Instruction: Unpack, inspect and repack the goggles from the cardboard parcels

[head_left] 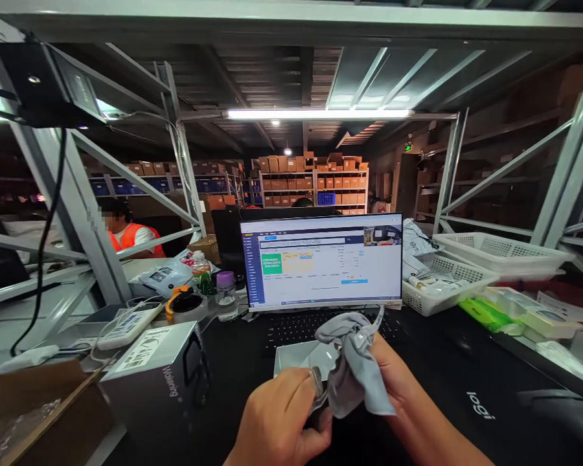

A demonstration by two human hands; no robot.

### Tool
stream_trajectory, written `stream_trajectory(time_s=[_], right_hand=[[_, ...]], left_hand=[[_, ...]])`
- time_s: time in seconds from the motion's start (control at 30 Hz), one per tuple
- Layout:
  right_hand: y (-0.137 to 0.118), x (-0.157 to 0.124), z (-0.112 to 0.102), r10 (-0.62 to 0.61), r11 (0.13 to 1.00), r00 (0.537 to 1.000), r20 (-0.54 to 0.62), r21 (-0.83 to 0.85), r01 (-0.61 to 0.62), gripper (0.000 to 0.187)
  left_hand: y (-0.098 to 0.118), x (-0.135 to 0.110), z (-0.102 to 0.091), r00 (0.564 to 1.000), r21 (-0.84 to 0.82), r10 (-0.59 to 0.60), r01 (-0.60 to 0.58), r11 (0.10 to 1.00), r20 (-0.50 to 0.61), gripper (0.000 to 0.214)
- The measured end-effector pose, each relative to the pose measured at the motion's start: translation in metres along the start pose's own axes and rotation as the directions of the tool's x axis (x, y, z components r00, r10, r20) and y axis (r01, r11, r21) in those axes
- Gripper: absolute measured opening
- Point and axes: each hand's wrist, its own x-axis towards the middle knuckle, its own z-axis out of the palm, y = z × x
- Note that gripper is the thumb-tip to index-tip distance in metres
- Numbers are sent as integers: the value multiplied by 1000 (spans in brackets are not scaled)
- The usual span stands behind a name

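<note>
My left hand point(284, 414) and my right hand point(396, 382) meet low in the middle of the view, over a black desk mat point(466, 382). Both are closed on a grey cloth point(352, 362) that is bunched between them. The left fingers also pinch a small round transparent object point(317, 380) at the cloth's edge; I cannot make out what it is. Just behind the hands lies a shallow white tray point(291, 356), then a black keyboard point(296, 327) and a lit monitor point(320, 259).
A dark printed box point(160, 382) and an open cardboard carton point(39, 408) stand at the left. Bottles point(226, 294) and a tape dispenser point(179, 303) sit by the monitor. White baskets point(500, 252) and packets fill the right. A person in an orange vest point(133, 236) sits behind the steel racking.
</note>
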Motion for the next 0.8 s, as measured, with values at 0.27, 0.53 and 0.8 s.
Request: stream_trajectory(time_s=[0.27, 0.53, 0.8], right_hand=[[17, -18, 1, -343, 680, 896, 284, -583, 445, 27], [35, -1, -5, -374, 635, 908, 189, -661, 399, 17], [24, 10, -1, 34, 997, 994, -107, 66, -27, 42]], left_hand=[[-9, -3, -7, 992, 35, -122, 123, 992, -29, 19], [-19, -2, 2, 990, 148, -133, 138, 979, -38, 12], [-10, 2, -6, 998, 160, -60, 56, 986, 22, 12]])
